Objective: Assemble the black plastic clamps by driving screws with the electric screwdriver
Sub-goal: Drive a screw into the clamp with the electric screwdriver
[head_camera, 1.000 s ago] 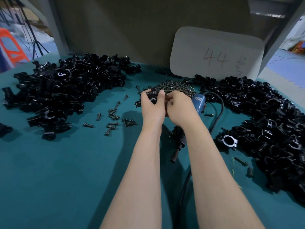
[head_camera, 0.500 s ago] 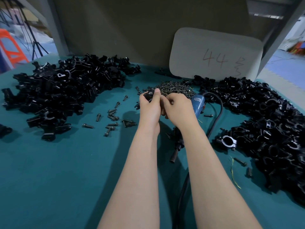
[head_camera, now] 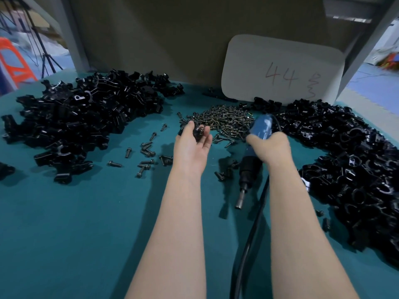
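Note:
My left hand [head_camera: 192, 144] holds a small black clamp part with a screw [head_camera: 199, 132] between thumb and fingers, just in front of the screw pile [head_camera: 226, 120]. My right hand [head_camera: 271, 145] grips the blue and black electric screwdriver [head_camera: 248, 169] around its body; the bit end points toward me and down, a little above the cloth. Its black cable [head_camera: 248, 244] runs back between my forearms.
A big heap of black clamp parts [head_camera: 82, 117] lies at the left, another heap [head_camera: 349, 165] at the right. Loose screws [head_camera: 146, 149] are scattered on the teal cloth [head_camera: 86, 234]. A white card marked 44 [head_camera: 282, 70] leans against the back wall.
My hands have come apart. The right hand left the clamp part and took hold of the screwdriver, lifting it. The left hand keeps the part.

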